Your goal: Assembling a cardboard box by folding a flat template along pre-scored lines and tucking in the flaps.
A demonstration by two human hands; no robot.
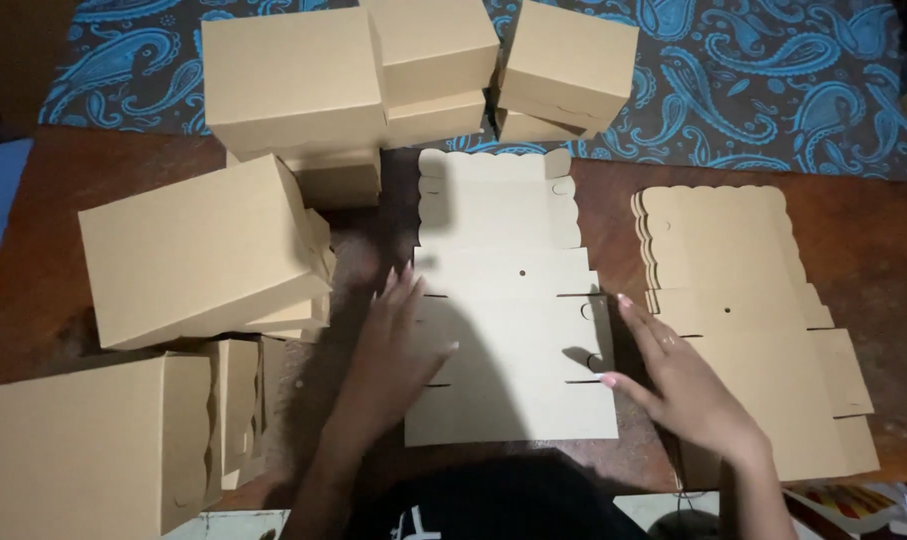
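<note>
Both my hands lie open, gripping nothing: left hand (399, 345) and right hand (674, 375) press the side edges of the flat cardboard box blank (509, 300), centred on the wooden table (874, 240) between assembled boxes (199, 250) and a blank stack (744, 310).

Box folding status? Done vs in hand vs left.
Done: several folded cardboard boxes stacked at the left and back of the wooden table. In hand: one flat box blank lies unfolded at centre, with the left hand and right hand open at its side edges; no flap raised yet. Left: a stack of flat blanks at the right.
</note>
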